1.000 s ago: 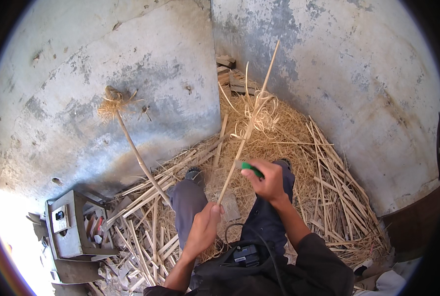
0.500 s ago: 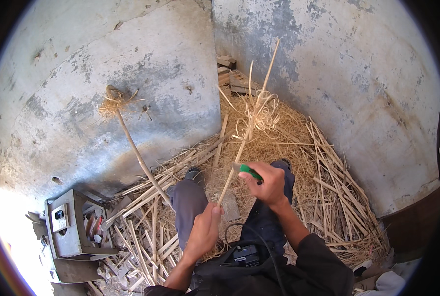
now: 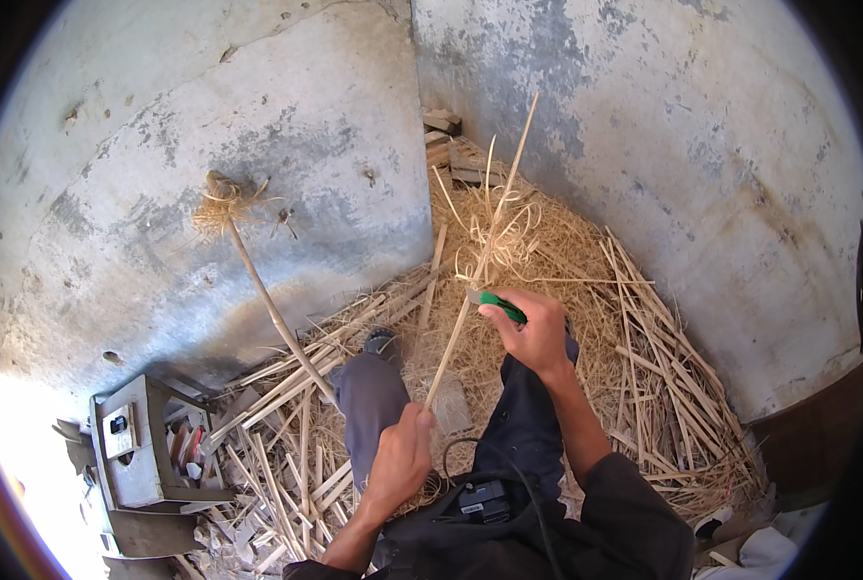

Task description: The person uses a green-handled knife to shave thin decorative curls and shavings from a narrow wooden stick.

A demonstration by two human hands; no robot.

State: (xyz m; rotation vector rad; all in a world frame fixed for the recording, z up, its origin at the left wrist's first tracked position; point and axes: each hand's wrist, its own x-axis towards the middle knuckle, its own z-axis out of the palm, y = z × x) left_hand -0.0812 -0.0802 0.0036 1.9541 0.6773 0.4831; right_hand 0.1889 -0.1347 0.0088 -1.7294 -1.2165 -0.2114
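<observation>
My left hand (image 3: 401,458) is closed around the lower end of a thin pale wooden stick (image 3: 448,360), which slants up and away from me between my knees. In my right hand (image 3: 538,332) is a green-handled utility knife (image 3: 503,306), its blade against the stick about midway up. Just beyond the blade, a cluster of curled shavings (image 3: 511,240) clings to the stick. Past the curls, the stick's far end narrows to a bare tip.
Loose shavings (image 3: 571,319) and wood strips (image 3: 649,387) cover the floor between two peeling walls. On the left, a longer stick with a shaggy shaving head (image 3: 224,205) leans on the wall. A grey wooden box (image 3: 139,488) lies left. A black cable (image 3: 523,480) crosses my lap.
My right hand and the knife have slid up along the stick, away from me, toward the curls. The stick's far tip has dropped slightly. My left hand has barely moved.
</observation>
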